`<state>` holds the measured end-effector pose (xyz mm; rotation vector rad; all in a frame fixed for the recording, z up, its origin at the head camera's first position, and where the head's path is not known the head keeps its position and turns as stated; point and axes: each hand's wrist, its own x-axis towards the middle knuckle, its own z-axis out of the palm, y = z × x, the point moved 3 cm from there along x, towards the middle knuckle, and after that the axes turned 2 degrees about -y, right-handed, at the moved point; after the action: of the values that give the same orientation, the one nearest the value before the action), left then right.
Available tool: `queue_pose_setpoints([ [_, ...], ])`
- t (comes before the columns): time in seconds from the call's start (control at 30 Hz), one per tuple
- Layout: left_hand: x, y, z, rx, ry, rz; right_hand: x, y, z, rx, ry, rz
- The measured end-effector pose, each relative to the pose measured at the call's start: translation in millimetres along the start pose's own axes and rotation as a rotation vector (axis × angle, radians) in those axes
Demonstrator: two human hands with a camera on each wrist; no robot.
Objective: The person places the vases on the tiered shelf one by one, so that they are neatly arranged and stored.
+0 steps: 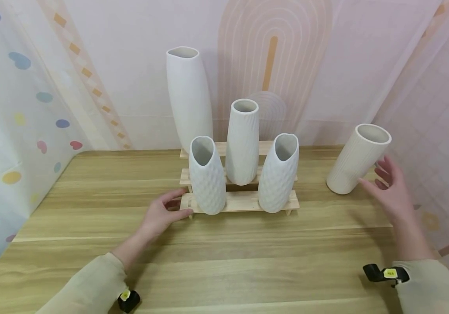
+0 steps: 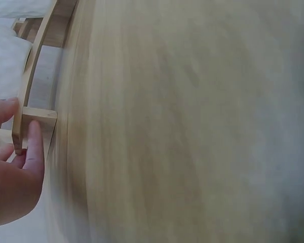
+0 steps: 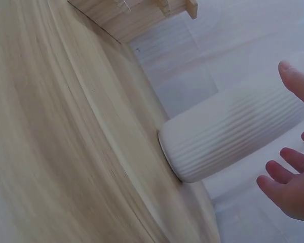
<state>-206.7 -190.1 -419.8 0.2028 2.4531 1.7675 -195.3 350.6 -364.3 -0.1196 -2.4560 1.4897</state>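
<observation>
My left hand [image 1: 160, 214] pinches the left end of the bottom step of a pale wooden tiered stand [image 1: 242, 200]. In the left wrist view, the fingers and thumb lie on either side of that step's wooden end [image 2: 19, 126]. Two dimpled white vases [image 1: 208, 187] [image 1: 277, 185] stand on the bottom step. Behind them is a textured white vase [image 1: 243, 144] on the middle step, and a taller smooth white vase [image 1: 190, 96] is at the back left. Beside a ribbed white vase [image 1: 355, 161] on the table, my right hand [image 1: 395, 192] is spread, apart from it in the right wrist view [image 3: 294, 190].
The wood-grain table [image 1: 248, 270] runs back to a patterned curtain [image 1: 130, 65] hanging behind the stand. More curtain [image 1: 440, 131] hangs close to the right hand and the ribbed vase. Each wrist carries a small black camera [image 1: 385, 273].
</observation>
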Motion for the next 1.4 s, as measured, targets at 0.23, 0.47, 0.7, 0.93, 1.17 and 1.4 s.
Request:
queue_pose_setpoints([
  [0.23,0.5,3.1,-0.1,0.027,0.008,-0.007,8.5,-1,13,0.103,-0.002,-0.015],
  [0.47,2.3,4.7,-0.9,0.003,-0.015,-0.043,16.5,-2,21,0.114,0.064,-0.008],
  [0.7,4.0,1.2,-1.4,-0.002,-0.019,-0.054,22.1,3,29,0.167,0.110,0.031],
  [0.93,5.5,0.6,-1.2,0.010,-0.018,-0.051,27.3,12,37,0.153,0.145,0.048],
  [1.17,5.2,0.1,-0.6,0.002,-0.025,-0.047,26.0,12,38,0.118,0.161,0.080],
  [1.4,3.2,3.3,-0.7,-0.013,-0.029,-0.038,22.2,7,39,0.024,0.136,0.064],
])
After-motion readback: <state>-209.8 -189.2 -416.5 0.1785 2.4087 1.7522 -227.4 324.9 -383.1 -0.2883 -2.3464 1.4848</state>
